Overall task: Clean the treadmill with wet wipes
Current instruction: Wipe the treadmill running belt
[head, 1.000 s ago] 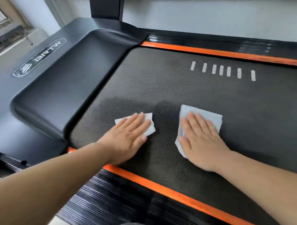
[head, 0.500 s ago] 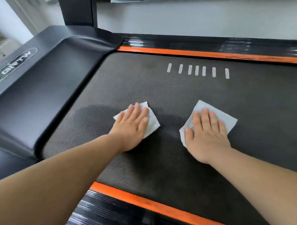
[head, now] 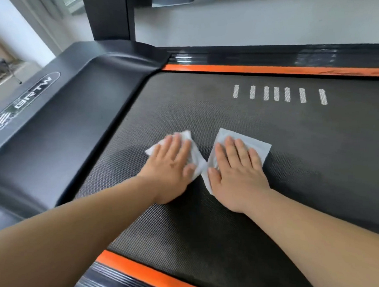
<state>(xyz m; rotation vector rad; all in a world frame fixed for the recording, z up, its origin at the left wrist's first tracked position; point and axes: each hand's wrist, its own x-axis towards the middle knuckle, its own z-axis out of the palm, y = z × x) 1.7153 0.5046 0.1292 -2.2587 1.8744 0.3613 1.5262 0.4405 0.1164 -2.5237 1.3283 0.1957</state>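
Note:
The treadmill's dark textured belt (head: pixel 242 238) fills the view, edged by orange strips. My left hand (head: pixel 171 168) lies flat with straight fingers on a crumpled white wet wipe (head: pixel 197 162), pressing it onto the belt. My right hand (head: pixel 237 171) lies flat on a second white wet wipe (head: pixel 259 148), fingers spread and straight. The two wipes nearly touch at the belt's middle. A darker damp patch (head: pixel 124 155) shows left of the left hand.
The black motor cover (head: pixel 64 127) with a logo badge rises left of the belt. An upright post (head: pixel 109 16) stands at the back left. Orange side rails (head: pixel 268 69) border the belt far and near. Several white stripes (head: pixel 277 94) mark the belt behind the hands.
Both hands have slid their wipes toward each other, so the gap between them has nearly closed. The view has shifted slightly left.

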